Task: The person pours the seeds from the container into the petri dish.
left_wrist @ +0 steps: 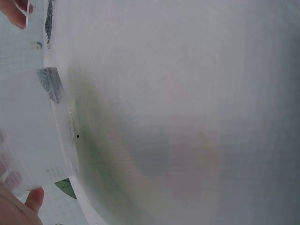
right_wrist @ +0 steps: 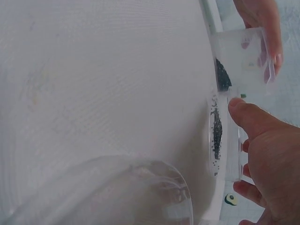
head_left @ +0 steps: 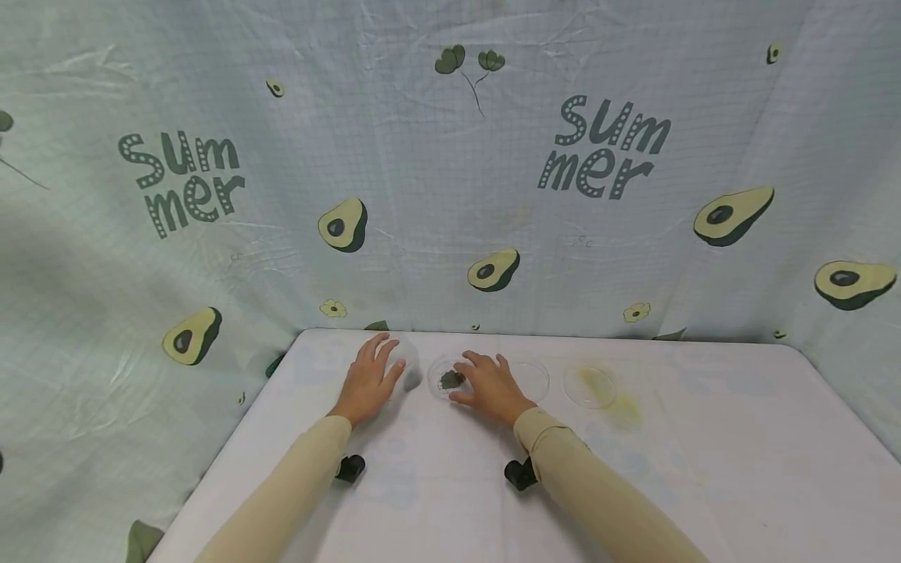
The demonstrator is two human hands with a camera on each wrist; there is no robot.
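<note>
My left hand [head_left: 369,379] grips a clear plastic container [left_wrist: 28,112] by its sides. Dark granules [right_wrist: 222,77] are heaped in one lower corner of it, on the side toward the right hand. Whether its base touches the table is hard to tell. My right hand [head_left: 493,387] pinches a clear round lid [right_wrist: 233,145] between thumb and fingers. Directly beneath the lid lies a shallow clear dish [head_left: 432,385], with a dark granule pile [right_wrist: 216,133] in its middle and loose grains around it. In the head view, the right fingers partly cover this dish.
To the right of the right hand lie a clear round dish [head_left: 536,381] and another round clear piece [head_left: 590,389] over a yellowish patch of the cloth. A pale cloth covers the table [head_left: 436,500]. Behind it hangs a printed curtain [head_left: 422,156].
</note>
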